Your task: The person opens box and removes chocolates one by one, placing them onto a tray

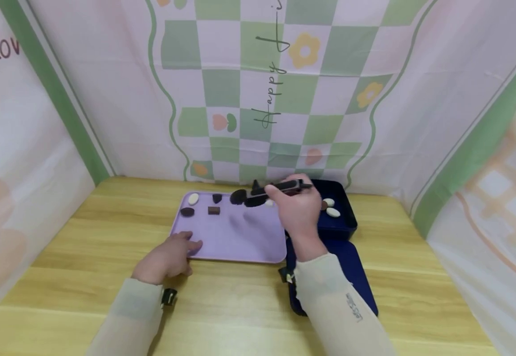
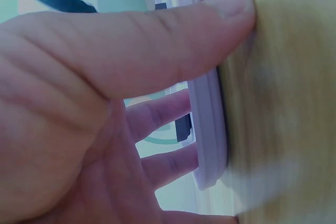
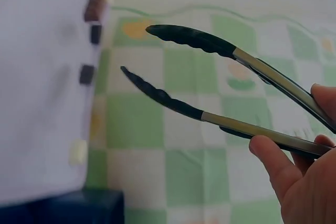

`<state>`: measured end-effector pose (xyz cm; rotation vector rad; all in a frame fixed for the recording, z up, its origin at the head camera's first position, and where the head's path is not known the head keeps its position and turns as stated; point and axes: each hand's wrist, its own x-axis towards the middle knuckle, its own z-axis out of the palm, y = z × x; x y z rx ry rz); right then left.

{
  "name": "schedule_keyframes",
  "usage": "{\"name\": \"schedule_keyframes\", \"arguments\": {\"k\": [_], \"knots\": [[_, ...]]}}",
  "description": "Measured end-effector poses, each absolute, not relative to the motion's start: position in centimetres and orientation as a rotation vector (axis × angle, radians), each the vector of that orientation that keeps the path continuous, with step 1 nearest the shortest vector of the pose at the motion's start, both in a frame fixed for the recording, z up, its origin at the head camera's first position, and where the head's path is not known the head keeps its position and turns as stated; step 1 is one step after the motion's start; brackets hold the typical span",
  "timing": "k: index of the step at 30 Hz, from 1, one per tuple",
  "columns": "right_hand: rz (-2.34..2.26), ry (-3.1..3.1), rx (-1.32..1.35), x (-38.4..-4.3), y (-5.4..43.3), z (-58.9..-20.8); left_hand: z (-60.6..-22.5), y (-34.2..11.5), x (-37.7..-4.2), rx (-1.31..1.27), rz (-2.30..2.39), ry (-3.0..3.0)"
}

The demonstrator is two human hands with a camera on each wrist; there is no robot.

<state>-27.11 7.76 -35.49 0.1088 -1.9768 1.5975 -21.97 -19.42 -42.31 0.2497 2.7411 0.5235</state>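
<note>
Above the pale purple tray (image 1: 240,242), my right hand (image 1: 300,207) holds a pair of tongs (image 3: 262,131) with black scalloped tips. The tips stand apart with nothing between them. At the tray's near left corner my left hand (image 1: 166,257) reaches over the rim, its fingers extended and its thumb (image 2: 173,45) outside along the edge. On the tray lie a white oval piece (image 1: 193,199), a dark oval piece (image 1: 187,212), a dark chunky piece (image 1: 217,198) and a brown rectangular piece (image 1: 213,210). Another white piece (image 1: 268,202) is partly hidden behind the tongs.
Right of the tray, a dark blue box (image 1: 338,230) contains white ovals (image 1: 333,212) and a brown piece. Its flat blue lid (image 1: 350,257) lies in front, partly under my right forearm. A patterned cloth (image 1: 222,89) hangs behind the wooden table (image 1: 231,306).
</note>
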Motion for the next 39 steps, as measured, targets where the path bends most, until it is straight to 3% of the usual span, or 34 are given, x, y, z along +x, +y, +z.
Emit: {"name": "schedule_keyframes", "arguments": {"k": [10, 18, 29, 39], "knots": [[1.582, -1.852, -0.122, -24.8, 14.7, -34.8, -42.6, -19.5, -21.9, 0.279, 0.513, 2.745], [1.448, -1.864, -0.291, -25.4, 17.9, -34.8, -42.7, -19.7, -21.9, 0.233, 0.530, 2.733], [1.235, -2.050, -0.417, -27.1, 19.4, -36.5, -42.9, -19.8, -22.3, 0.244, 0.520, 2.737], [1.129, -2.121, -0.297, -27.8, 19.4, -38.0, -42.8, -19.7, -22.5, 0.242, 0.511, 2.730]]}}
